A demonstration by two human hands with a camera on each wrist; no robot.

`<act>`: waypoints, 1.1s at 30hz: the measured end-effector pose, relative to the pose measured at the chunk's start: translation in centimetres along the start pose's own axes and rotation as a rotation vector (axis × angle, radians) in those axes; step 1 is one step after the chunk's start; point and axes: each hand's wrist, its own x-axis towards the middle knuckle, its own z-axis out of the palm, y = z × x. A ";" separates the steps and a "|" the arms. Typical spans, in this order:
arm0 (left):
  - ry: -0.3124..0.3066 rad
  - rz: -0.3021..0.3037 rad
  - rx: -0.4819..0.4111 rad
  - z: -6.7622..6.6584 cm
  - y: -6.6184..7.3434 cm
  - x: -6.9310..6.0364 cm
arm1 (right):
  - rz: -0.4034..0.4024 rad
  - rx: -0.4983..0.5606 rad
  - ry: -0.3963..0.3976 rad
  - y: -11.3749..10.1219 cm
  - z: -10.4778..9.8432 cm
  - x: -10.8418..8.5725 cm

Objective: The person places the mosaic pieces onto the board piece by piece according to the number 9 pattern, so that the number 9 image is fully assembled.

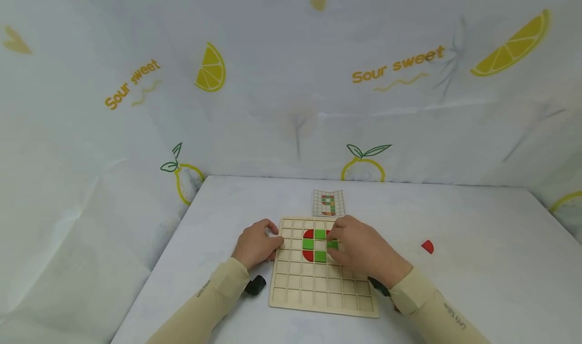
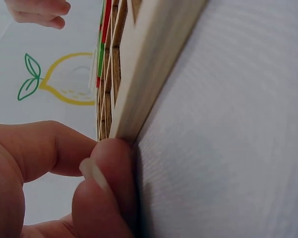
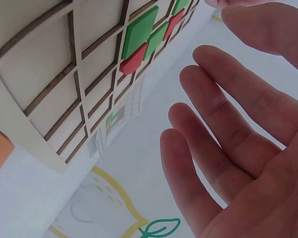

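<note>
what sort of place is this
Probably a small tabletop play or puzzle setup, though the wider room is out of view: a white table, a lemon-print backdrop behind it, and a wooden grid board with coloured pieces.

a white table (image 1: 477, 268) carries a grid board (image 1: 325, 298), a card (image 1: 328, 203) and a red piece (image 1: 428, 246).

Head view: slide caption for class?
Left hand touching a gridded board; right hand above it, by red and green tiles.

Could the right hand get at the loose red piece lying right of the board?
Probably yes: the right hand is over the board, seemingly holding nothing, and no obstacle shows between it and the red piece.
</note>
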 end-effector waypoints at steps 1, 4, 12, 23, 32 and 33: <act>0.000 0.002 0.000 0.0 0.0 0.0 | 0.006 0.004 -0.003 0.0 -0.1 0.0; -0.009 0.002 -0.011 0.0 0.0 0.0 | 0.019 0.008 -0.004 0.1 -0.2 -0.1; -0.018 0.008 -0.020 0.4 0.4 0.0 | 0.014 0.037 0.025 0.6 -0.3 -0.8; -0.015 0.020 0.009 0.6 0.6 -0.1 | 0.029 0.056 0.034 0.9 -0.7 -1.2; -0.001 -0.015 0.033 0.3 0.2 -0.4 | 0.049 0.056 0.047 0.8 -1.6 -1.2; -0.003 -0.014 0.027 0.3 0.2 -0.3 | 0.055 0.057 0.047 0.8 -1.6 -1.2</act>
